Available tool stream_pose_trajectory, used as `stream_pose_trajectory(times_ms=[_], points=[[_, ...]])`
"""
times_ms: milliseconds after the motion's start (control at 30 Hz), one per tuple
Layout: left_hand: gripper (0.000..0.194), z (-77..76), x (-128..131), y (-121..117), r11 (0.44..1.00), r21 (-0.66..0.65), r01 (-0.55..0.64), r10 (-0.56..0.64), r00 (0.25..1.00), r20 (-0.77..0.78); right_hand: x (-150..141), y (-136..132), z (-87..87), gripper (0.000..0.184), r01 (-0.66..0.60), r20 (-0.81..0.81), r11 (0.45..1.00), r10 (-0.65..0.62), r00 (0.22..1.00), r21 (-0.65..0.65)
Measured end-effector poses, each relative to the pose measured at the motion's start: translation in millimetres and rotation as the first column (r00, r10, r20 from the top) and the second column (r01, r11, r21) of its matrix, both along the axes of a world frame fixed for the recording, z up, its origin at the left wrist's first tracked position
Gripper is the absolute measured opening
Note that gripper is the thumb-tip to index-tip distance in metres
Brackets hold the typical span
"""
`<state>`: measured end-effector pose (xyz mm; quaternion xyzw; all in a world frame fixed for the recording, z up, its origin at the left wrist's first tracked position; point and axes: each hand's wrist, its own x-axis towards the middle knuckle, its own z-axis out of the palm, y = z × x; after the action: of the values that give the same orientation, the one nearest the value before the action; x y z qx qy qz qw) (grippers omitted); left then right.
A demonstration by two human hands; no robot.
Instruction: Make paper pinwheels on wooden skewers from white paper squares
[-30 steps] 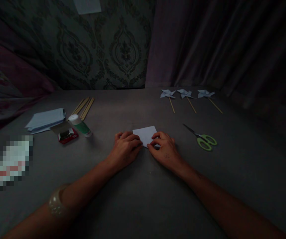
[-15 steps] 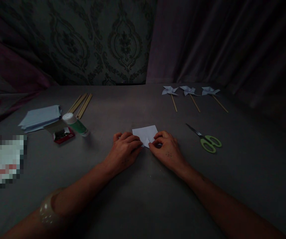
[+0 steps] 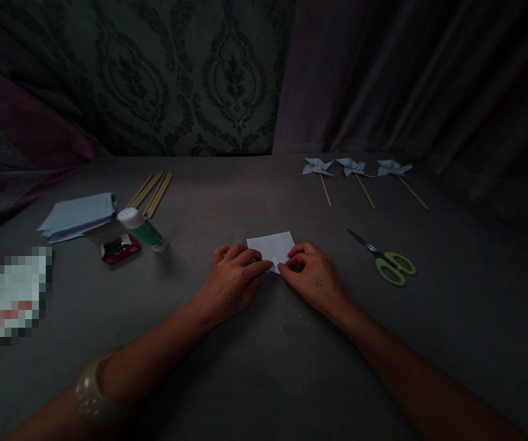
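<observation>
A small white sheet of paper (image 3: 272, 244) lies on the grey cloth between my hands, its near edge creased up into a small fold. My left hand (image 3: 235, 275) presses on its left side, with the index finger stretched to the fold. On the other side my right hand (image 3: 312, 272) pinches the paper's near right edge between thumb and fingers. To the right, green-handled scissors (image 3: 383, 258) lie with blades closed, apart from my hand. The paper's side edges are partly hidden under my fingers.
Three paper pinwheels on sticks (image 3: 318, 167) lie at the back right. At the left are a stack of white paper (image 3: 78, 214), wooden sticks (image 3: 157, 195), a green-and-white glue stick (image 3: 142, 229), an open red box (image 3: 120, 250) and a blurred packet (image 3: 13, 300).
My left index finger has slid right, over to the fold in the paper. My right hand keeps its pinch. The whole view has shifted slightly.
</observation>
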<state>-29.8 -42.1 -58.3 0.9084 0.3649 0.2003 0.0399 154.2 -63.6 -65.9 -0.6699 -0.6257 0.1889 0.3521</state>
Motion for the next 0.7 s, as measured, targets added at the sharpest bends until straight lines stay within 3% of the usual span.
stream_pose_trajectory(times_ms=[700], points=[[0.032, -2.1, 2.7, 2.4, 1.000, 0.012, -0.002, 0.003, 0.997, -0.071, -0.4, 2.8, 5.0, 0.016, 0.002, 0.001, 0.999, -0.002, 1.000, -0.052]])
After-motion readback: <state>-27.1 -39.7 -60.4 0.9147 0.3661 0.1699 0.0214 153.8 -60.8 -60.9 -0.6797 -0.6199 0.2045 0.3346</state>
